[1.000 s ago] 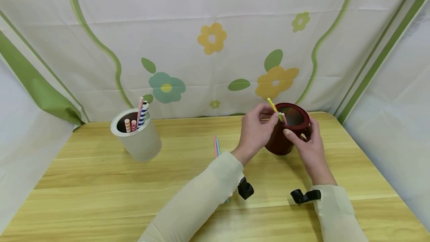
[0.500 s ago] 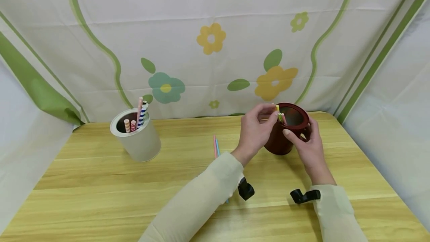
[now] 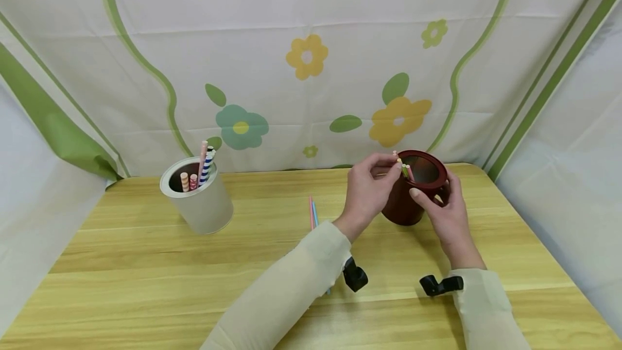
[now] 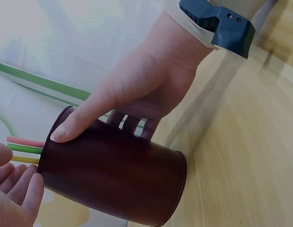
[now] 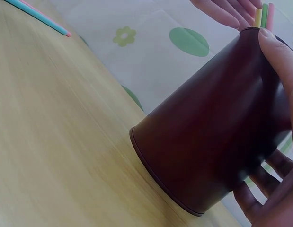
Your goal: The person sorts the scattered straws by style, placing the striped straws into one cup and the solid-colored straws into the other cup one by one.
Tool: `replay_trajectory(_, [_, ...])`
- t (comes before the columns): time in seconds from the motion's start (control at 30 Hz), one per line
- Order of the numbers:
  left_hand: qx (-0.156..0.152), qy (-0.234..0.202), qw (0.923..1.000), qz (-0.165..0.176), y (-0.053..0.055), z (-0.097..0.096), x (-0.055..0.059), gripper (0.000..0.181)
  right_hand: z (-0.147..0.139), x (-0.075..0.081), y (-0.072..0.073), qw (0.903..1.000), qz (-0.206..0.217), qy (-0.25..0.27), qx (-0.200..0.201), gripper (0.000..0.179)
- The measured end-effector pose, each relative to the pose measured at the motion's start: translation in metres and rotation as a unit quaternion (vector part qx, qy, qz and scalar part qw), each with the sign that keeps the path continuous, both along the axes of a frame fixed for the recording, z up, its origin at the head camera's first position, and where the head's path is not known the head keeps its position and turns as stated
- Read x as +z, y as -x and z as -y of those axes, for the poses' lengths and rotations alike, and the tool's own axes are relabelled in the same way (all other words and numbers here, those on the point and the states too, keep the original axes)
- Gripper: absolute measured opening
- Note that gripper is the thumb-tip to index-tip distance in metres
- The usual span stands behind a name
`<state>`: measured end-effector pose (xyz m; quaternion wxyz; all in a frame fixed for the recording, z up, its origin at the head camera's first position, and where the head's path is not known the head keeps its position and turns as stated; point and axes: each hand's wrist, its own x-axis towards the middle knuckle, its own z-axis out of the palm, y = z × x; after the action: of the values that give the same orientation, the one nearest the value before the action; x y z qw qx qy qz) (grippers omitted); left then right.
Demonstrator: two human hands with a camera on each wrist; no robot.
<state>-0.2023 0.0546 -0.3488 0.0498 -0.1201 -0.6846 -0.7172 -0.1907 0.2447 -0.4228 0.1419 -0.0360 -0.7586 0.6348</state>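
A dark red cup (image 3: 402, 204) stands on the table at the right, and my right hand (image 3: 449, 217) grips its side, the thumb lying near the rim. At the cup's left rim my left hand (image 3: 368, 188) pinches the top of a yellow straw (image 4: 25, 160). That straw is mostly down inside the cup. Beside it, a green straw (image 4: 24, 149) and a pink straw (image 4: 25, 141) poke out a short way. The right wrist view shows the same three straws at the rim, with the left hand's fingers (image 5: 222, 12) alongside.
A white can (image 3: 204, 209) at the left holds several striped and pink straws (image 3: 202, 163). Between the can and the cup, a pink straw (image 3: 311, 212) and a blue straw (image 3: 315, 210) lie on the wooden table (image 3: 121, 285), partly under my left sleeve (image 3: 291, 285). Behind hangs a flowered curtain (image 3: 350, 80).
The yellow straw, which stuck up well above the left fingers a second ago, has gone down into the cup until only its top shows. The right hand and the cup stay in place.
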Motion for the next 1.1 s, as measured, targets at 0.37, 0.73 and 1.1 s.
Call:
replay_trajectory(0.37, [-0.006,-0.024,0.9971,0.072,0.003,0.021,0.002,0.018,-0.002,0.003,-0.001,0.9999,0.002,-0.014,0.006,0.077])
replay_trajectory(0.73, [-0.012,0.004,0.9935,0.113,-0.002,0.051,-0.001,0.018,-0.004,0.012,-0.002,0.9976,0.016,-0.066,0.015,0.092])
replay_trajectory(1.1, [-0.044,0.053,0.9867,0.148,-0.009,0.073,-0.006,0.018,-0.002,0.017,-0.003,0.9985,0.015,-0.052,-0.003,0.092])
